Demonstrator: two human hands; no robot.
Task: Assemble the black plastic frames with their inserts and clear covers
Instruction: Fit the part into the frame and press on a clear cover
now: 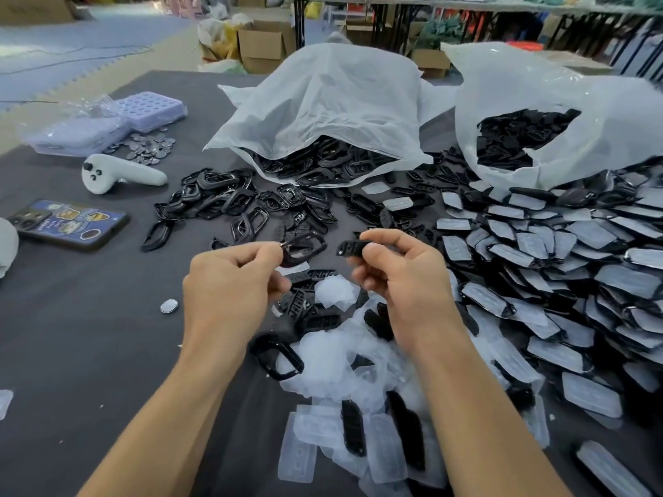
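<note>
Above the table [89, 335], your left hand [229, 285] pinches one black frame [305, 247], your right hand [401, 278] pinches one black insert [349, 247], the two parts apart and unjoined; a heap of covered assemblies [574, 267] lies at right, with loose frames [215, 202], clear covers [333, 353] and two bags [323, 102] left to work.

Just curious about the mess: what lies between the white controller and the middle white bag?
A loose heap of black frames lies on the mat between the white controller and the bag, as the head view shows.
</note>
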